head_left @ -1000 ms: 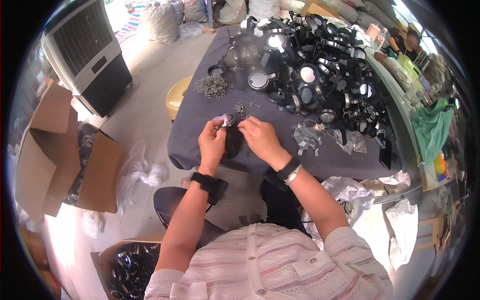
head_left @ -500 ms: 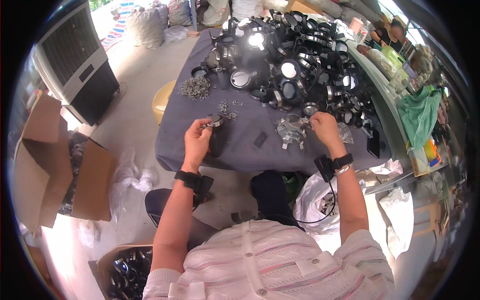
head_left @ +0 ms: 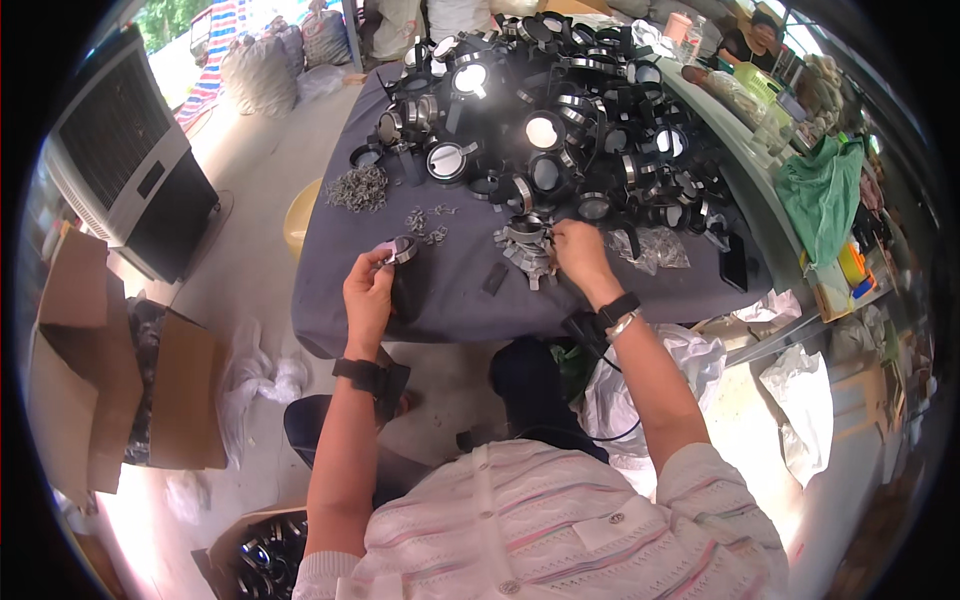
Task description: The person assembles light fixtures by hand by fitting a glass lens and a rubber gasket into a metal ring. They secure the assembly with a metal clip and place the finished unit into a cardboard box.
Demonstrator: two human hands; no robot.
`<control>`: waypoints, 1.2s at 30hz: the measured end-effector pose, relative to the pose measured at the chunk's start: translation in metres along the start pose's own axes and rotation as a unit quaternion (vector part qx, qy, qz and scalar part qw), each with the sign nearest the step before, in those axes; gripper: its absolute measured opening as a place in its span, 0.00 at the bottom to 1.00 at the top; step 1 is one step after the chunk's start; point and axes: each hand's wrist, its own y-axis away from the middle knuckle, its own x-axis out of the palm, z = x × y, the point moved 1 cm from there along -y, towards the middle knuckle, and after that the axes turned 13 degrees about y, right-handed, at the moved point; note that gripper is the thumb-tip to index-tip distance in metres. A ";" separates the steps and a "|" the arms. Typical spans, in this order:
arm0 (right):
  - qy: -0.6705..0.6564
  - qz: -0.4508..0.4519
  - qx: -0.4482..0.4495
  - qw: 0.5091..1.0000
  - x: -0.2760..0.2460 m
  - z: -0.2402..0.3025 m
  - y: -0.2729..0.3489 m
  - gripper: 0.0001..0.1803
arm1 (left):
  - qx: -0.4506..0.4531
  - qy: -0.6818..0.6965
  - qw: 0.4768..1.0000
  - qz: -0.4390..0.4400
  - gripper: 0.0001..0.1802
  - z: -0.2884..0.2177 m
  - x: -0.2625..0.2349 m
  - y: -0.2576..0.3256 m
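My left hand grips a round part with a metal rim and black handle near the table's left front, thumb and fingers at its rim. My right hand has its fingers pinched together against the right side of a small heap of flat metal brackets; what they hold is hidden. Left of that heap lies a small dark block. Beyond my left hand are loose small metal pieces and a denser pile of them. Similar round black-handled parts fill the far half.
A clear plastic bag and a black phone lie on the grey-covered table at right. Cardboard boxes and an air cooler stand left. A person sits at far right, beyond a green cloth.
My right hand has moved left, in against the bracket heap, which now looks more bunched together. My left hand still holds the round part. The whole view has shifted slightly.
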 end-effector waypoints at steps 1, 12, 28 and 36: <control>-0.018 -0.025 0.013 0.999 -0.008 -0.006 0.000 0.07 | 0.000 0.001 1.000 0.000 0.10 0.000 0.000 0.000; 0.252 0.014 -0.089 0.964 -0.010 -0.058 -0.006 0.05 | -0.005 0.007 1.000 0.024 0.07 0.000 0.001 -0.004; -0.295 0.139 -0.019 0.945 -0.041 0.049 -0.001 0.01 | -0.007 0.042 0.999 -0.009 0.07 0.002 0.007 -0.005; -0.430 0.205 -0.066 0.877 0.012 0.156 0.006 0.02 | 0.000 0.016 1.000 -0.004 0.07 0.007 0.001 -0.007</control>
